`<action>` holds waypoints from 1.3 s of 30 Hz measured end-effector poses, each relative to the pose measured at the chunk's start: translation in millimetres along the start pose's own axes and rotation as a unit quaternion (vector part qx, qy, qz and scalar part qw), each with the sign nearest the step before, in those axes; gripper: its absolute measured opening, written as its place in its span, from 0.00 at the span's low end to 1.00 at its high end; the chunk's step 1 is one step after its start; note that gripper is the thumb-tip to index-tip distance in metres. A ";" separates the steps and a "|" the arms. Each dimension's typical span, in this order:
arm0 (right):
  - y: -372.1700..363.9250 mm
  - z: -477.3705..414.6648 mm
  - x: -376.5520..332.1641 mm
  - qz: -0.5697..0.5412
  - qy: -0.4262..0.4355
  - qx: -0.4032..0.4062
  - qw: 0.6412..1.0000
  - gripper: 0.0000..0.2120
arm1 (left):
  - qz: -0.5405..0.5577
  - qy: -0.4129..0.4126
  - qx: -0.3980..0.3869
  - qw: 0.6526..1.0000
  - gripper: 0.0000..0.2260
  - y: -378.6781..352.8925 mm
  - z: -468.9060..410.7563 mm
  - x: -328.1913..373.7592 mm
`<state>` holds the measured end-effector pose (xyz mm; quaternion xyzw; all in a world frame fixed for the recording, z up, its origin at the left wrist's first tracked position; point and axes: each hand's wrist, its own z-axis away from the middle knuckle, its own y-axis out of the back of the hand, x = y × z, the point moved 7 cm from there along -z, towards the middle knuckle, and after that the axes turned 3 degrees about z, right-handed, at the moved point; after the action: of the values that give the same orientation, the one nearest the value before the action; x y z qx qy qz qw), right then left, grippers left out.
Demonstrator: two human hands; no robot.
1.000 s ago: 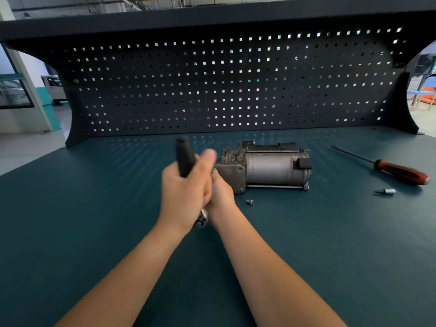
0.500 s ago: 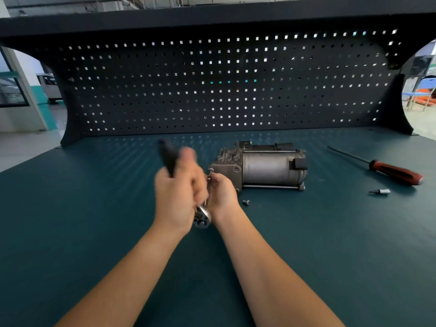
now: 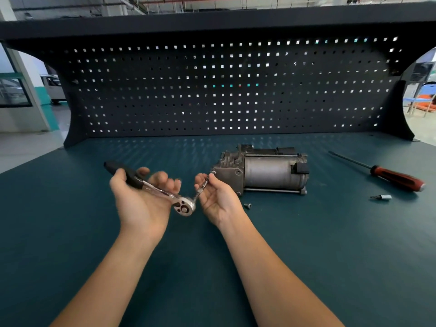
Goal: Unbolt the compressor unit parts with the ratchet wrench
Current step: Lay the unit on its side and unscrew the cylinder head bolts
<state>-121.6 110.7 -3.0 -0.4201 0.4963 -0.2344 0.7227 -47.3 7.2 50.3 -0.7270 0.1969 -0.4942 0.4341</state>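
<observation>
The grey metal compressor unit (image 3: pixel 266 172) lies on its side on the dark green bench mat. A ratchet wrench (image 3: pixel 162 192) with a black grip and chrome head rests across my left hand (image 3: pixel 141 199), palm up, fingers loosely curled and blurred. From the ratchet head a thin extension bar (image 3: pixel 202 186) runs up to a bolt on the compressor's left end face. My right hand (image 3: pixel 217 197) pinches that bar near its tip. A loose bolt (image 3: pixel 247 205) lies on the mat just in front of the compressor.
A red-handled screwdriver (image 3: pixel 391 177) lies at the right, with a small socket bit (image 3: pixel 381 197) in front of it. A dark pegboard (image 3: pixel 224 90) stands along the back of the bench mat (image 3: pixel 330 244).
My left hand swung the ratchet handle from upright down to the left and turned palm up with a looser grip. My right hand stays on the extension bar at the compressor.
</observation>
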 end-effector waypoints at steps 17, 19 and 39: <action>-6.0 -4.4 9.3 -0.038 -0.069 0.056 0.995 0.17 | -0.287 -0.059 -0.209 0.933 0.20 -46.6 19.6 -16.8; -11.2 0.2 11.6 -0.008 -0.096 0.056 0.994 0.18 | -0.323 -0.070 -0.220 0.918 0.18 -41.7 25.7 -22.2; -9.2 -2.2 18.6 -0.106 -0.084 0.023 0.991 0.25 | -0.303 0.100 -0.048 0.947 0.01 13.6 39.9 -26.9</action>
<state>-115.4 90.8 -5.4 -0.4717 0.3808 -0.2846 0.7426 -21.6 36.4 18.9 -0.7195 0.0334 -0.6622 0.2066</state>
